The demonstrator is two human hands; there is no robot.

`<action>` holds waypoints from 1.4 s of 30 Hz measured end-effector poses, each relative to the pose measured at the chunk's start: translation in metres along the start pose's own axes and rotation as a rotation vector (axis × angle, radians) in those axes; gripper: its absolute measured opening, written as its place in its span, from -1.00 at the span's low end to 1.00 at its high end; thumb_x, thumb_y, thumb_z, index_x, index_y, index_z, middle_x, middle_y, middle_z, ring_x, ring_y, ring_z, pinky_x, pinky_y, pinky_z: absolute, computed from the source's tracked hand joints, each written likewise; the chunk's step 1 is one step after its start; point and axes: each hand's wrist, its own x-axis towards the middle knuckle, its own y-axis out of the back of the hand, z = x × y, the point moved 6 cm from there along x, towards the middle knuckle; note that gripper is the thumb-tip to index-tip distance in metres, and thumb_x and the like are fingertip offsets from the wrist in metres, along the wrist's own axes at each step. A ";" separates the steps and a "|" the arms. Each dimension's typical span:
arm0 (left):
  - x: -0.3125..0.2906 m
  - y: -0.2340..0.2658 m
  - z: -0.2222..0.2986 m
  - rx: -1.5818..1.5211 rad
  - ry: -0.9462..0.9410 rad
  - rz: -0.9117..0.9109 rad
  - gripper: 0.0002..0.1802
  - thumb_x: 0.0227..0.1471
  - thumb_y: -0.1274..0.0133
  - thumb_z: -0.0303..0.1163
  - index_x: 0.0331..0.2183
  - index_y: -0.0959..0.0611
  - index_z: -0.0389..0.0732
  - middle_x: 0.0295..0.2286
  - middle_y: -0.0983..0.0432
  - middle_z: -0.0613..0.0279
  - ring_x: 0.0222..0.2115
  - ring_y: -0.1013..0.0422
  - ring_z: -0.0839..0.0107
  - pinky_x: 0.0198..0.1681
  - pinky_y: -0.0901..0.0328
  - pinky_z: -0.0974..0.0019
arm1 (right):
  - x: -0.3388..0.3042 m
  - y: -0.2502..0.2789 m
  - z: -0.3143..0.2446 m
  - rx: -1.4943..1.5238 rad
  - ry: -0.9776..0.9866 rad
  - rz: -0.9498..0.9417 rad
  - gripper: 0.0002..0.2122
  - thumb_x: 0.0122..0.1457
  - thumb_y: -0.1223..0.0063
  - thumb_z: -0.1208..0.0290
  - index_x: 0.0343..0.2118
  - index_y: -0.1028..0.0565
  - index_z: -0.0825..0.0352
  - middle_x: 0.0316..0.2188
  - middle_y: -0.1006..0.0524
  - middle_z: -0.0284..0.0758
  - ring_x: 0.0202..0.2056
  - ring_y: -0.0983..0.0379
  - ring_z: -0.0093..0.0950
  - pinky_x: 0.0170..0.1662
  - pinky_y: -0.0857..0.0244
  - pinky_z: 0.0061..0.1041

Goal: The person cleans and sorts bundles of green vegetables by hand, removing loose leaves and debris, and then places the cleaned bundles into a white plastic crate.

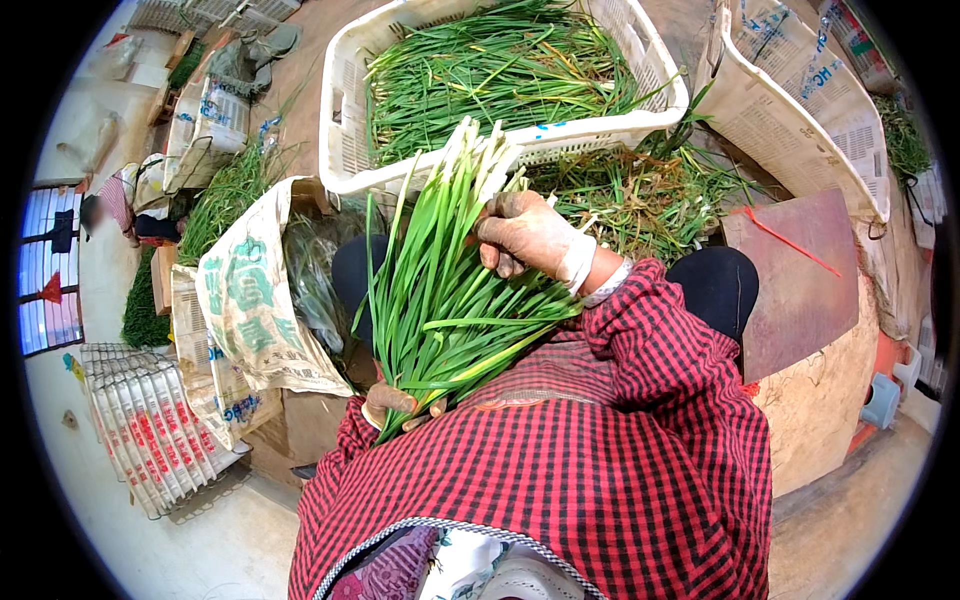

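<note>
A thick bunch of garlic chives, green leaves with pale stem ends, lies tilted across my lap, the stem ends pointing away from me. At the near left, my left hand is closed round the leafy end, its fingers partly hidden by leaves. My right hand, in a soiled light glove, is at the right side of the bunch just below the pale stems. Its fingers are curled in against the chives. Beyond the bunch is a white plastic crate filled with more green chives.
Loose trimmings and brownish leaves lie in a heap before the crate. To the left are a printed woven sack and stacked white crates. An upright crate and a reddish board stand at right. Another person is far left.
</note>
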 end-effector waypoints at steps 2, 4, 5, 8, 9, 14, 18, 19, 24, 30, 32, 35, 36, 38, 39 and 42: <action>-0.001 0.002 -0.003 -0.004 -0.008 0.003 -0.38 -0.11 -0.05 -0.51 0.02 -0.26 -0.43 -0.33 -0.45 -0.16 -0.70 -0.33 0.50 -0.71 -0.23 0.55 | -0.005 0.006 -0.004 0.081 0.051 0.086 -0.83 0.08 0.02 0.40 -0.45 -0.46 0.44 -0.75 -0.45 -0.34 -0.80 -0.32 -0.59 -0.75 -0.18 -0.66; -0.003 0.003 -0.004 -0.010 -0.006 -0.002 -0.38 -0.10 -0.05 -0.52 0.02 -0.26 -0.43 -0.32 -0.45 -0.16 -0.70 -0.33 0.50 -0.70 -0.24 0.55 | -0.016 0.018 -0.018 0.257 0.180 0.188 -0.82 0.11 0.03 0.33 -0.45 -0.46 0.36 -0.75 -0.44 -0.39 -0.80 -0.29 -0.64 -0.75 -0.14 -0.70; -0.003 0.003 -0.004 -0.011 -0.010 -0.009 -0.39 -0.10 -0.05 -0.52 0.02 -0.26 -0.43 -0.32 -0.45 -0.16 -0.70 -0.33 0.50 -0.70 -0.24 0.54 | -0.021 0.029 -0.027 0.324 0.235 0.244 -0.82 0.12 0.04 0.31 -0.45 -0.46 0.32 -0.75 -0.42 -0.43 -0.79 -0.28 -0.66 -0.74 -0.13 -0.71; -0.005 0.004 -0.005 -0.012 -0.018 -0.008 -0.39 -0.10 -0.05 -0.52 0.03 -0.26 -0.43 -0.32 -0.45 -0.16 -0.69 -0.33 0.50 -0.70 -0.24 0.54 | -0.040 0.078 -0.060 0.520 0.530 0.320 -0.83 0.12 0.03 0.27 -0.46 -0.45 0.27 -0.72 -0.36 -0.48 -0.73 -0.22 -0.70 -0.69 -0.09 -0.73; -0.005 0.005 -0.005 -0.014 -0.023 -0.009 -0.39 -0.09 -0.05 -0.52 0.03 -0.26 -0.43 -0.32 -0.45 -0.15 -0.69 -0.33 0.50 -0.70 -0.24 0.54 | -0.050 0.099 -0.069 0.546 0.590 0.368 -0.84 0.11 0.02 0.28 -0.47 -0.44 0.27 -0.70 -0.35 -0.49 -0.70 -0.22 -0.70 -0.67 -0.09 -0.73; -0.002 0.003 -0.006 -0.038 -0.041 -0.026 -0.39 -0.08 -0.05 -0.52 0.03 -0.26 -0.42 -0.31 -0.45 -0.15 -0.68 -0.34 0.50 -0.69 -0.25 0.53 | -0.114 0.180 -0.097 0.095 0.582 0.912 -0.73 0.07 -0.07 0.33 -0.24 -0.42 0.41 -0.46 -0.50 -0.37 -0.54 -0.35 -0.65 -0.46 -0.25 -0.73; 0.003 0.002 -0.008 -0.069 -0.014 -0.104 -0.38 -0.07 -0.04 -0.53 0.05 -0.23 -0.42 -0.30 -0.44 -0.16 -0.68 -0.34 0.51 -0.70 -0.25 0.52 | -0.083 0.171 -0.044 -0.498 0.279 0.788 -0.69 0.09 -0.06 0.22 -0.18 -0.41 0.30 -0.49 -0.53 -0.35 -0.60 -0.39 -0.68 -0.56 -0.26 -0.72; 0.003 0.007 -0.011 -0.082 0.004 -0.138 -0.37 -0.06 -0.04 -0.54 0.06 -0.22 -0.41 -0.29 -0.43 -0.16 -0.67 -0.34 0.52 -0.70 -0.25 0.52 | -0.074 0.125 -0.044 -0.301 0.120 0.549 -0.68 0.09 -0.05 0.18 -0.18 -0.41 0.28 -0.53 -0.52 -0.37 -0.66 -0.37 -0.68 -0.62 -0.24 -0.72; -0.012 0.000 0.011 0.794 -0.815 -0.401 -0.50 -0.08 -0.16 -0.36 -0.09 -0.48 -0.41 -0.06 -0.29 -0.34 -0.02 -0.27 -0.10 0.02 -0.10 -0.16 | -0.025 0.028 -0.015 -0.038 0.085 0.098 -0.75 0.18 0.05 0.23 -0.35 -0.44 0.37 -0.66 -0.48 -0.40 -0.72 -0.35 -0.67 -0.69 -0.17 -0.75; -0.023 0.047 0.001 0.563 -0.411 -0.263 -0.53 -0.03 -0.09 -0.48 -0.04 -0.44 -0.37 -0.09 -0.39 -0.03 -0.18 -0.39 0.23 -0.16 -0.28 0.22 | -0.056 0.065 -0.063 0.098 0.462 0.354 -0.78 0.16 0.03 0.27 -0.48 -0.46 0.32 -0.68 -0.47 -0.37 -0.70 -0.37 -0.61 -0.65 -0.22 -0.69; -0.027 0.038 -0.004 0.129 -0.083 0.072 -0.26 -0.18 -0.17 -0.58 0.07 -0.26 -0.34 -0.13 -0.39 -0.16 -0.27 -0.40 0.15 -0.24 -0.31 0.11 | -0.080 0.123 -0.077 0.174 0.655 0.574 -0.77 0.15 0.02 0.24 -0.45 -0.46 0.32 -0.64 -0.48 -0.34 -0.65 -0.40 -0.59 -0.63 -0.24 -0.67; -0.021 0.010 0.006 0.260 -0.036 -0.038 -0.46 -0.08 -0.16 -0.48 -0.04 -0.40 -0.40 -0.23 -0.48 -0.09 -0.38 -0.46 0.33 -0.45 -0.37 0.41 | -0.123 0.220 -0.083 0.324 0.836 0.789 -0.80 0.14 0.00 0.30 -0.35 -0.48 0.36 -0.60 -0.47 -0.36 -0.59 -0.39 -0.61 -0.59 -0.21 -0.69; -0.019 0.011 0.006 0.358 -0.119 -0.027 -0.39 -0.11 -0.17 -0.47 -0.01 -0.34 -0.40 -0.29 -0.48 -0.16 -0.47 -0.45 0.31 -0.60 -0.33 0.41 | -0.130 0.227 -0.080 0.185 0.706 0.907 -0.80 0.12 -0.02 0.34 -0.29 -0.47 0.38 -0.59 -0.47 -0.36 -0.59 -0.38 -0.61 -0.55 -0.23 -0.68; -0.016 0.006 0.009 0.277 -0.021 0.044 -0.37 -0.13 -0.18 -0.46 0.00 -0.33 -0.41 -0.30 -0.48 -0.17 -0.50 -0.44 0.32 -0.64 -0.31 0.41 | -0.142 0.272 -0.054 -0.371 0.434 1.143 -0.71 0.06 -0.10 0.45 -0.17 -0.42 0.46 -0.49 -0.48 -0.28 -0.49 -0.41 -0.56 -0.36 -0.31 -0.64; -0.014 0.004 0.010 0.237 0.032 0.086 -0.36 -0.14 -0.18 -0.46 0.00 -0.32 -0.41 -0.31 -0.48 -0.17 -0.52 -0.43 0.33 -0.66 -0.30 0.41 | -0.140 0.239 -0.057 -0.858 0.397 1.221 -0.66 0.03 -0.14 0.43 -0.12 -0.40 0.42 -0.41 -0.50 -0.26 -0.40 -0.42 -0.54 -0.25 -0.31 -0.60; -0.016 0.002 0.009 0.254 0.077 0.099 -0.35 -0.17 -0.18 -0.44 -0.02 -0.34 -0.40 -0.34 -0.48 -0.16 -0.55 -0.44 0.38 -0.66 -0.30 0.50 | -0.108 0.168 -0.055 -0.769 0.597 0.814 -0.74 0.00 -0.17 0.42 -0.22 -0.48 0.32 -0.40 -0.51 -0.34 -0.35 -0.43 -0.53 -0.22 -0.31 -0.56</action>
